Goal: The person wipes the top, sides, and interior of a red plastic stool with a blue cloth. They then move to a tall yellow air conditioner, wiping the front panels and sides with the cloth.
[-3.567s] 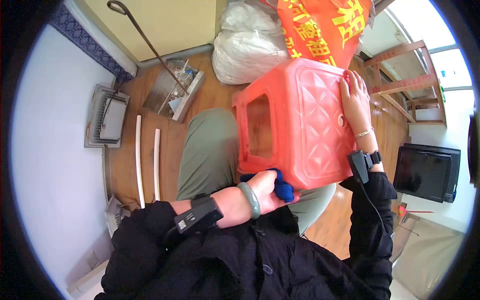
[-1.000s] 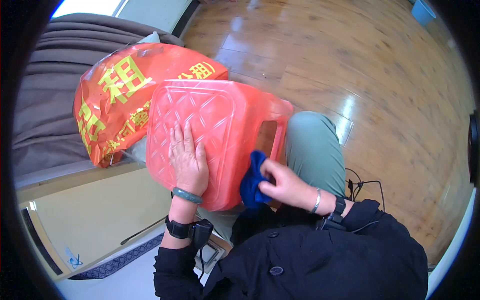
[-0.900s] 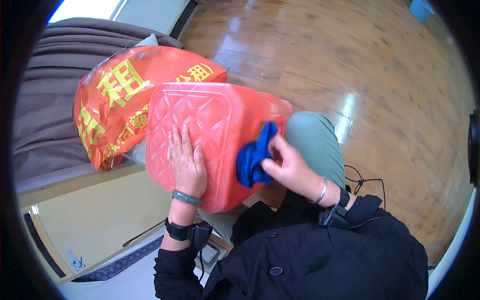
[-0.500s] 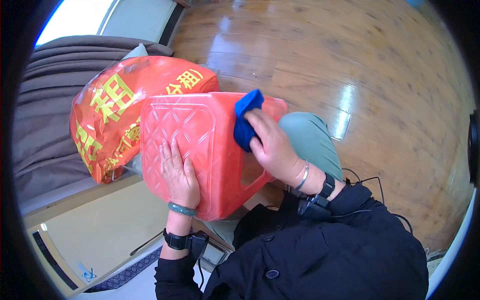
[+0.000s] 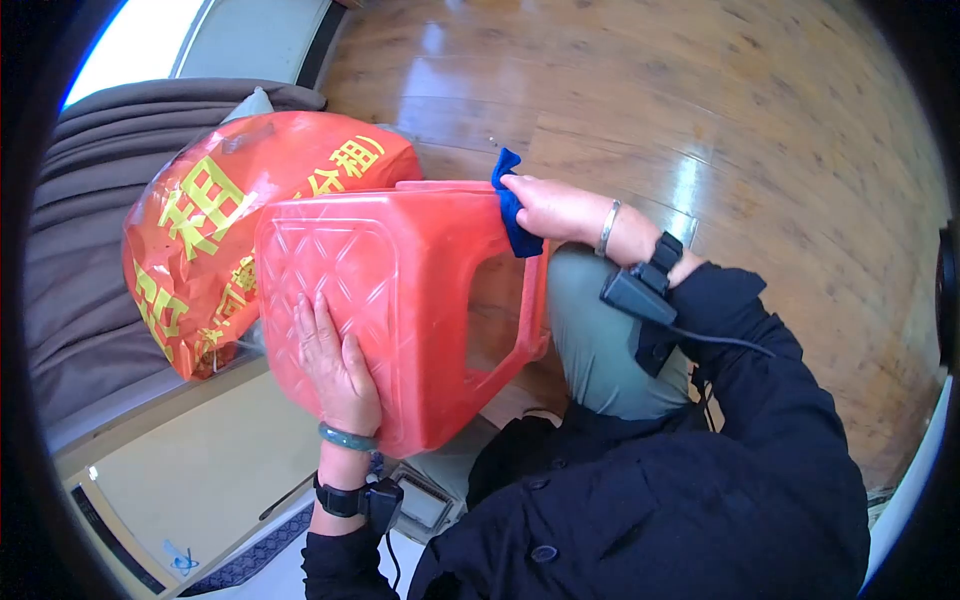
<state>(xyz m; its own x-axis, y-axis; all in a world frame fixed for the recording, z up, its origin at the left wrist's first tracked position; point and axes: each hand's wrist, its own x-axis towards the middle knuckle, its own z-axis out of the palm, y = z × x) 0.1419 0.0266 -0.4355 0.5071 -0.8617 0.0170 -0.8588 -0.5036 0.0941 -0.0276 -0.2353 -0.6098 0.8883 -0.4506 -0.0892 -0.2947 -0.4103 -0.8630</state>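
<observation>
A red plastic stool (image 5: 425, 300) lies tipped on its side, its quilted seat facing left and its legs pointing right. My left hand (image 5: 337, 375) rests flat on the seat, fingers spread. In my right hand (image 5: 550, 208) is a blue cloth (image 5: 516, 215), pressed on the upper side of the stool near the leg end. The fingers of that hand are partly hidden behind the cloth and the stool edge.
An orange bag with yellow lettering (image 5: 215, 215) sits behind the stool on the left, against dark grey curtain folds (image 5: 85, 240). Wooden floor (image 5: 620, 100) spreads at the back and right. A cream cabinet (image 5: 190, 450) stands at lower left. My knee (image 5: 600, 340) is beside the stool.
My right hand has moved right with the blue cloth, from near the seat edge toward the leg end. The stool has shifted and turned slightly, showing more of its side opening. My left hand stays on the seat.
</observation>
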